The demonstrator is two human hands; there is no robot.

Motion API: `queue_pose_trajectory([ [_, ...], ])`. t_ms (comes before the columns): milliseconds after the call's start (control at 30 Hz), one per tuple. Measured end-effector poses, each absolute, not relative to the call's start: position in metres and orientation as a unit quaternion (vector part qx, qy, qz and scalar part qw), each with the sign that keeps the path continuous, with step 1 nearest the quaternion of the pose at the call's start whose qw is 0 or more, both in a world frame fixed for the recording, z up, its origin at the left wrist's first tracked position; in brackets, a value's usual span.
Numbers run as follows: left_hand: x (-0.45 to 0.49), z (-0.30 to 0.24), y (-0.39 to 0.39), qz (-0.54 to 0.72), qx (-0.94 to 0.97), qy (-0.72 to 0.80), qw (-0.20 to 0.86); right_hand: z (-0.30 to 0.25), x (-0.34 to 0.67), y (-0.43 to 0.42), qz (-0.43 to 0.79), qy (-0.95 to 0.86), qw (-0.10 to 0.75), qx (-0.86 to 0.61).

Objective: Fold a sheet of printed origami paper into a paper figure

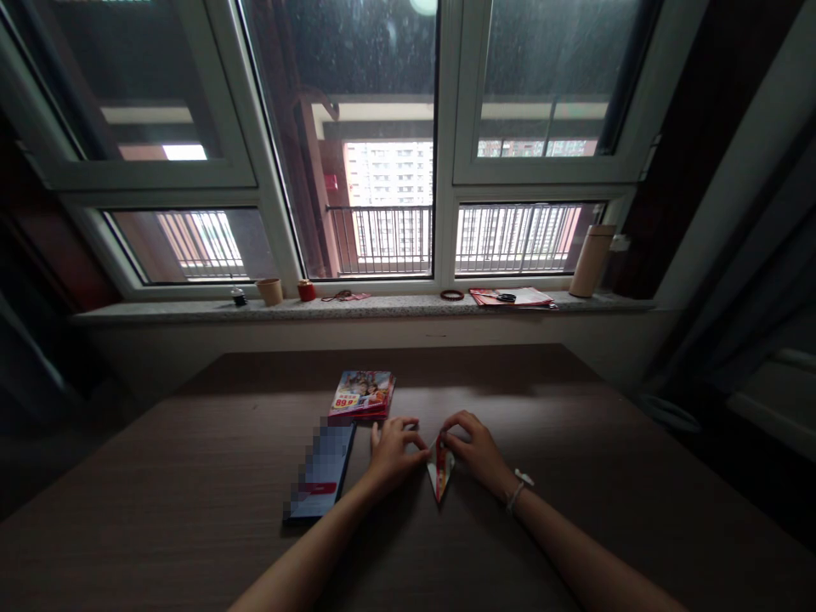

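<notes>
Fingers (460, 419) of R hand (477, 446) are narrow, thumb + index pinched on top R part of folded paper (439, 480). L hand (390, 456) has thumb + index close tog., touching paper's upper L edge; can't tell if they grip it or just steady it. Other L fingers a bit spread, off to paper's L.

Folded paper: pointed shape, narrow tip twd person, white w/ red + some yellow down the mid., btwn both hands, on or just above dk brown table (541, 527) (can't tell which). R of paper, pale band (512, 503) round R wrist.

L of paper, past L hand: dk-edged device (325, 467), flat, screen up, partly pixelated. Beyond paper + to its L: stack of leaflets (362, 391), colourful top w/ big printed nos., near device's far end.

Well beyond paper, stone sill (395, 308) under window. On it, far L of paper: small blk bottle (238, 297), tan cup (270, 292), red pot-like item (307, 291). Abt straight beyond paper: dk ring (452, 295). Beyond-R of paper: flat red/white sheets (535, 296) w/ scissors (507, 297) on top, then upright tan flask (590, 263).
</notes>
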State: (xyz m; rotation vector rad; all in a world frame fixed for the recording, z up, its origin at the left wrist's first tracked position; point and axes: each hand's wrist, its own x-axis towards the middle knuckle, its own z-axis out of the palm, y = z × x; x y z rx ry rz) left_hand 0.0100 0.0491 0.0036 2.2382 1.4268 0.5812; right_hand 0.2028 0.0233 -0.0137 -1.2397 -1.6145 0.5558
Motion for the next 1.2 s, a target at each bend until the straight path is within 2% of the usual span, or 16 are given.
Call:
queue_pose_trajectory([
  [233, 0.0088, 0.0000, 0.0498, 0.224, 0.804, 0.510, 0.210, -0.0155, 0.2063, 0.0229, 0.260, -0.650, 0.493, -0.516],
  [433, 0.0081, -0.0024, 0.0516, 0.235, 0.802, 0.509, 0.204, -0.0195, 0.2084, 0.0257, 0.226, -0.684, 0.450, -0.528],
  [1200, 0.0122, -0.0043, 0.0482, 0.243, 0.809, 0.504, 0.179, -0.0222, 0.2074, 0.0263, 0.215, -0.713, 0.420, -0.519],
])
